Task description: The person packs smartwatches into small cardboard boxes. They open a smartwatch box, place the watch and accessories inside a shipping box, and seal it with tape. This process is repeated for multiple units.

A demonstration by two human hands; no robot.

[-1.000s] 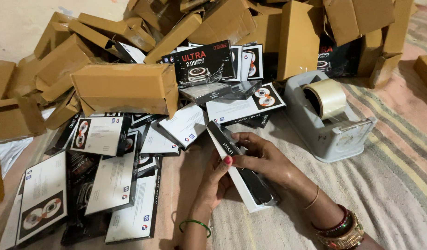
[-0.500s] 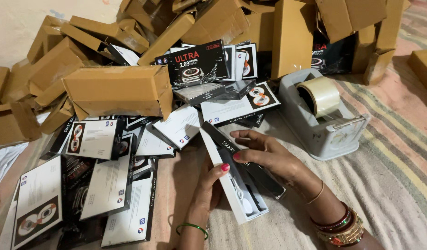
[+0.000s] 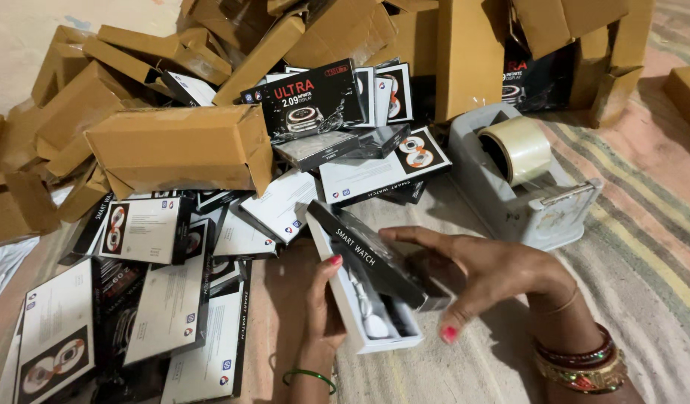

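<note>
Dozens of brown cardboard cartons lie heaped behind us, spilling onto the striped cloth. Flat black-and-white product boxes lie scattered on our left. On the right stands a grey tape dispenser (its clear roll sits on top). Near the middle, our left hand grips the white tray from below, while our right hand, fingers spread, pinches the black sleeve partly slid over it.
</note>
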